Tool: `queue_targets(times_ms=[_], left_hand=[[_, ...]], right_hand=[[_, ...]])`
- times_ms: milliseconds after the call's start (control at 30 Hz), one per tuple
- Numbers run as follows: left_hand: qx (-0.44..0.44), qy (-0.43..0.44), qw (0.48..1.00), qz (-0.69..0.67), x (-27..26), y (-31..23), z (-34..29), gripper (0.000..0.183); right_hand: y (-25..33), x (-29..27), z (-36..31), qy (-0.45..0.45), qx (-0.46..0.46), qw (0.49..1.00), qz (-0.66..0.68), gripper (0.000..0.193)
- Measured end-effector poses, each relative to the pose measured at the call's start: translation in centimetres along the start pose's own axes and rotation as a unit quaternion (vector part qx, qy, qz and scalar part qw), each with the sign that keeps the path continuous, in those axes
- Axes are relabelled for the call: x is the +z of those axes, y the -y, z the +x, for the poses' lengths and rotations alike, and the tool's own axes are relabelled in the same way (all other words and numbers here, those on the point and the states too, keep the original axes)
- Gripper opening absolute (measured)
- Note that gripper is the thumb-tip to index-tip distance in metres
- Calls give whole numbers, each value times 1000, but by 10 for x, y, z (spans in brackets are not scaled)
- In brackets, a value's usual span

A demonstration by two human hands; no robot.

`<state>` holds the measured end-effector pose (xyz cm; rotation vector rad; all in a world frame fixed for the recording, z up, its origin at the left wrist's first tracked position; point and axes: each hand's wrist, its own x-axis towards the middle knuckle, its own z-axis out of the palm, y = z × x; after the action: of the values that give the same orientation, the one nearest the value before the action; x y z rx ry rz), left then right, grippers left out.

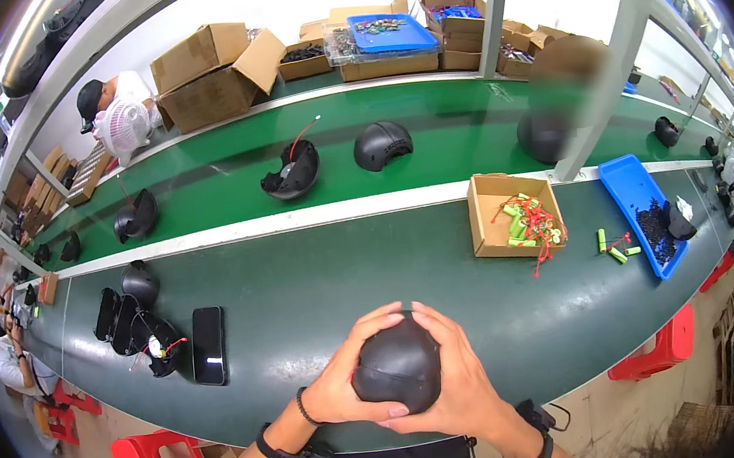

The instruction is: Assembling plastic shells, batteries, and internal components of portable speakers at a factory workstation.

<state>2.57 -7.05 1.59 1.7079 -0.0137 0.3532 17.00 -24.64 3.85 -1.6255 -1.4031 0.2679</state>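
A round black plastic shell [398, 363] is held just above the near edge of the dark green bench. My left hand [344, 381] wraps its left side and my right hand [463, 377] its right side. The fingertips meet close together at the far side, and both thumbs press the near side. A seam runs across the shell. What is inside it cannot be seen. To the left lies a black phone [209, 346], and beyond it an open black shell [159, 342] with red and white wires showing.
A cardboard box [488, 226] of green battery cells with red leads stands to the right, near loose cells [619, 254] and a blue tray [624, 187] of small black parts. Beyond a white rail, a green belt [228, 167] carries black shells [383, 146]. A metal post [604, 74] rises at right.
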Motion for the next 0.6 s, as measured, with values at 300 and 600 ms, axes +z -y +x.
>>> queue_targets(times_ms=[300, 600], left_hand=[[-22, -23, 999, -11, 4, 1, -4, 108], [-8, -22, 1000, -7, 6, 9, -8, 114]], right_hand=[[-9, 34, -14, -100, 24, 984, 148, 125], [-9, 63, -14, -240, 45, 962, 124, 82]])
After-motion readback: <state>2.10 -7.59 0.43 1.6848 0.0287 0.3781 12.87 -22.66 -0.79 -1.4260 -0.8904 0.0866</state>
